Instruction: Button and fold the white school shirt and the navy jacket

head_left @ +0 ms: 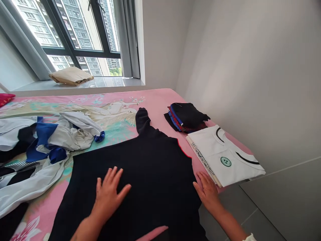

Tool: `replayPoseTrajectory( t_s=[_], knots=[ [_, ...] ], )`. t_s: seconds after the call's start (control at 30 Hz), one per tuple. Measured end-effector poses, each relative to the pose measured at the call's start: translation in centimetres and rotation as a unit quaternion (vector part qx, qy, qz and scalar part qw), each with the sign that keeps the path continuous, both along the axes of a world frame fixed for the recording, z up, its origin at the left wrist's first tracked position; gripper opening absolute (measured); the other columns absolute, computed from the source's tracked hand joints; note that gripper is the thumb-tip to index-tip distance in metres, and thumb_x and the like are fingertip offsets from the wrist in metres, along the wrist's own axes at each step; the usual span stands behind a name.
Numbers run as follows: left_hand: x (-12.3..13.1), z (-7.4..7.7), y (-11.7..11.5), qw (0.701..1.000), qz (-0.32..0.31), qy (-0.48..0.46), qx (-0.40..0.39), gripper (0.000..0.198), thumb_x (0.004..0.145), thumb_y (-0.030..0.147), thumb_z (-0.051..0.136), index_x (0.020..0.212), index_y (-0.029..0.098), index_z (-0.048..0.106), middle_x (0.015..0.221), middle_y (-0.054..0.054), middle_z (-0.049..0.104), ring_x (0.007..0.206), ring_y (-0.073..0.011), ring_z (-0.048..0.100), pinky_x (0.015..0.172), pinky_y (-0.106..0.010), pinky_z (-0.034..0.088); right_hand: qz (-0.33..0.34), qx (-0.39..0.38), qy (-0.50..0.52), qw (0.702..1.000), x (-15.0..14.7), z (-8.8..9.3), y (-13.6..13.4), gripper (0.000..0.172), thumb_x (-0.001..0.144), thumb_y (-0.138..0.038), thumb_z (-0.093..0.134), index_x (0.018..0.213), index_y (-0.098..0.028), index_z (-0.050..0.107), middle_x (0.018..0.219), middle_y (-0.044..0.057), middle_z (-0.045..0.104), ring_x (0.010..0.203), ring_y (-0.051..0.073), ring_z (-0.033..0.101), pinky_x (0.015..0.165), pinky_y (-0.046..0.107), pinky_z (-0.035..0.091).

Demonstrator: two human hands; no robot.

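Observation:
A black long-sleeved garment (140,170) lies spread on the pink patterned bedsheet (157,100), its red-edged neckline facing right and one sleeve reaching toward the window. My left hand (109,192) is over the garment's body, fingers spread, holding nothing. By the garment's right edge, my right hand (207,190) has its fingers apart and is empty, close to the folded white shirt (220,157) with a round green badge. Behind that shirt sits a small stack of dark folded clothes (188,115), with blue and red plaid pieces in it.
Rumpled white, blue and black clothes (72,134) are heaped at the left. A beige bag (71,75) sits on the windowsill (107,82). A grey wall (240,83) runs along the right, with tiled floor (240,207) below the bed's edge.

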State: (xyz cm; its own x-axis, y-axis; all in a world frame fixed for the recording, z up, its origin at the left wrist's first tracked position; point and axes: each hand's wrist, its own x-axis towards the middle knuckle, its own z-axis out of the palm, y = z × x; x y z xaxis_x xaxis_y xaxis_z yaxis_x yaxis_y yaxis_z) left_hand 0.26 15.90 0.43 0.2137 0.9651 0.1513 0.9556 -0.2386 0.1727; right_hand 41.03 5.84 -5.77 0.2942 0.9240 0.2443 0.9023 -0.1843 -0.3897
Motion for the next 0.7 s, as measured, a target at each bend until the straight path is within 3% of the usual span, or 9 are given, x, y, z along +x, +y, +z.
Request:
replayPoseTrajectory(
  t_s=[0.1,0.17,0.23,0.33,0.47,0.57,0.63,0.7],
  knots=[
    [1.8,-0.2,-7.2,0.987,-0.159,0.005,0.029,0.067,0.078,0.049,0.055,0.140,0.034,0.034,0.148,-0.006,0.036,0.136,-0.0305,0.031,0.112,-0.059,0.010,-0.041,-0.052,0.036,0.997,-1.0,2.1,0.7,0.050,0.085,-0.059,0.038,0.105,-0.021,0.063,0.108,0.012,0.065,0.104,0.028,0.058,0.092,0.042,0.042],
    [2.3,-1.0,-11.0,0.981,-0.189,0.020,0.038,0.072,0.079,0.041,0.055,0.144,0.035,0.025,0.148,-0.005,0.035,0.134,-0.0300,0.035,0.111,-0.059,0.014,-0.071,-0.119,0.074,0.988,-1.6,3.5,2.4,0.051,0.083,-0.064,0.038,0.093,-0.021,0.065,0.092,0.010,0.068,0.091,0.027,0.063,0.080,0.039,0.046],
    [2.3,-2.1,-13.3,0.982,-0.175,0.045,0.050,0.074,0.080,0.032,0.052,0.145,0.034,0.019,0.148,-0.005,0.033,0.134,-0.0281,0.036,0.112,-0.057,0.016,-0.080,-0.162,0.099,0.978,-2.0,4.4,4.0,0.050,0.084,-0.062,0.036,0.087,-0.020,0.064,0.084,0.010,0.069,0.084,0.027,0.065,0.071,0.036,0.046],
    [1.7,-3.0,-14.7,0.983,-0.153,0.077,0.064,0.075,0.079,0.024,0.049,0.146,0.033,0.017,0.150,-0.003,0.030,0.135,-0.0258,0.033,0.112,-0.054,0.020,-0.074,-0.151,0.099,0.981,-2.1,4.7,4.9,0.043,0.089,-0.049,0.032,0.092,-0.017,0.061,0.091,0.013,0.068,0.090,0.026,0.064,0.074,0.034,0.045],
    [-0.1,-2.8,-15.9,0.980,-0.165,0.077,0.082,0.069,0.080,0.022,0.048,0.144,0.033,0.024,0.149,-0.001,0.032,0.135,-0.0214,0.034,0.112,-0.045,0.028,-0.079,-0.141,0.106,0.981,-1.6,4.2,3.4,0.037,0.089,-0.041,0.034,0.101,-0.015,0.057,0.096,0.015,0.067,0.091,0.028,0.064,0.076,0.036,0.045],
    [-2.6,-2.5,-17.0,0.984,-0.117,0.075,0.108,0.062,0.082,0.019,0.045,0.141,0.034,0.032,0.147,0.000,0.036,0.135,-0.0209,0.034,0.113,-0.047,0.023,-0.078,-0.078,0.103,0.989,-2.1,4.7,2.3,0.035,0.086,-0.037,0.038,0.108,-0.013,0.053,0.100,0.015,0.065,0.093,0.029,0.062,0.080,0.039,0.046],
    [-4.4,-2.4,-17.4,0.989,-0.048,0.078,0.117,0.064,0.079,0.011,0.042,0.138,0.035,0.037,0.146,0.000,0.037,0.135,-0.0215,0.033,0.113,-0.050,0.019,-0.028,0.025,0.092,0.995,-3.8,5.6,2.2,0.036,0.086,-0.036,0.038,0.113,-0.013,0.050,0.108,0.016,0.061,0.104,0.027,0.058,0.089,0.039,0.044],
    [-5.9,-2.2,-17.4,0.990,0.009,0.081,0.113,0.071,0.073,0.004,0.040,0.137,0.034,0.040,0.146,0.000,0.038,0.135,-0.0204,0.035,0.113,-0.047,0.022,0.072,0.097,0.079,0.989,-6.3,6.6,2.5,0.037,0.088,-0.037,0.036,0.114,-0.014,0.051,0.117,0.016,0.057,0.115,0.025,0.051,0.099,0.038,0.038]
  ],
)
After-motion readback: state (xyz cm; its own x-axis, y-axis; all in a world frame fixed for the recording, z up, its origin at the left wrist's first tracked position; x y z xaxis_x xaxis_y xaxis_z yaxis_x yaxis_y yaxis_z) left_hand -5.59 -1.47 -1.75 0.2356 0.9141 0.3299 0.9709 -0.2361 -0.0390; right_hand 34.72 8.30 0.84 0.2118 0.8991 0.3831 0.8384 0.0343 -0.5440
